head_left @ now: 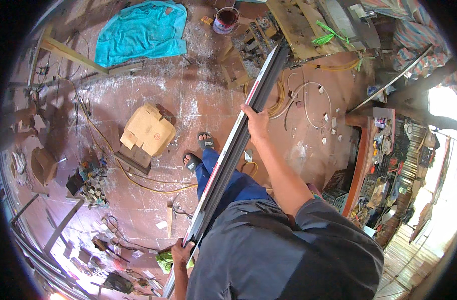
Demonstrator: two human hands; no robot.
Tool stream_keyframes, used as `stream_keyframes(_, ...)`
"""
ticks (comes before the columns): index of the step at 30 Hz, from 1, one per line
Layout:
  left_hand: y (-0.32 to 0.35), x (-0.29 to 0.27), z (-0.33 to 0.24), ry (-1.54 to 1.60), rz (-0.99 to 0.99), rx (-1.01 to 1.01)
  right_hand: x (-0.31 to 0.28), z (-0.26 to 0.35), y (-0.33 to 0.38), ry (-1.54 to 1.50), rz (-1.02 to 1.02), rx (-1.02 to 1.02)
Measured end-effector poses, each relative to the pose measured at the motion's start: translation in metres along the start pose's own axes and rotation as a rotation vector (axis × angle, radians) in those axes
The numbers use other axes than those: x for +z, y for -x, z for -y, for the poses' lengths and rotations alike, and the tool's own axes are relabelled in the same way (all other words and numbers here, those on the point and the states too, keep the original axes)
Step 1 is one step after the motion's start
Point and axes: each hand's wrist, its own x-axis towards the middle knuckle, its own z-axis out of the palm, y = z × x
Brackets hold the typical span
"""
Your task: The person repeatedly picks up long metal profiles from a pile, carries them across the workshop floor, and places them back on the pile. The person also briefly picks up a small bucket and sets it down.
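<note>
A long aluminium profile [237, 142], dark grooved on one face with a pale strip bearing red marks along the other, runs diagonally across my body. Its far end reaches up toward the wooden boards, and its near end drops past my left side. Toward the bottom, my left hand [181, 253] is closed around the profile with the thumb on top. Higher up, my right hand [257, 123] grips its edge, the thumb over the pale side; most of its other fingers are hidden.
On the reddish tiled floor lie a flattened cardboard box [149, 129], a yellow hose [158, 191] and a turquoise cloth [143, 32]. A paint bucket [225, 21] stands near wooden boards [308, 25]. Right, a cluttered shelf [356, 170]; left, scattered tools [91, 182] and metal bars [43, 260].
</note>
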Motion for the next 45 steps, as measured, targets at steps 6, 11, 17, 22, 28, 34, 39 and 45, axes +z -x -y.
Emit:
stream_keyframes(6,-0.010,-0.010,0.007,-0.016,0.030,0.002,0.000,-0.021,-0.012,-0.069,0.014,-0.070)
stream_keyframes(11,-0.018,-0.005,0.001,-0.077,0.064,-0.051,-0.001,-0.022,-0.010,-0.036,0.032,-0.029)
stream_keyframes(17,-0.026,0.020,0.012,-0.009,0.068,-0.015,-0.008,-0.031,-0.019,0.042,0.045,-0.111)
stream_keyframes(22,-0.024,0.029,0.015,-0.008,0.066,-0.026,-0.008,-0.031,-0.022,-0.017,0.055,-0.060)
stream_keyframes(28,-0.013,0.010,-0.002,0.074,0.068,-0.029,-0.002,-0.015,-0.002,-0.081,0.067,-0.006)
stream_keyframes(34,-0.018,0.023,0.012,-0.019,0.085,-0.015,-0.004,-0.017,-0.009,-0.037,0.064,-0.041)
stream_keyframes(39,-0.022,0.015,0.003,0.083,-0.004,0.054,-0.004,-0.020,-0.011,-0.075,0.080,-0.021)
stream_keyframes(45,-0.027,0.011,0.013,0.047,0.035,0.012,-0.002,-0.024,-0.012,-0.051,0.069,-0.037)
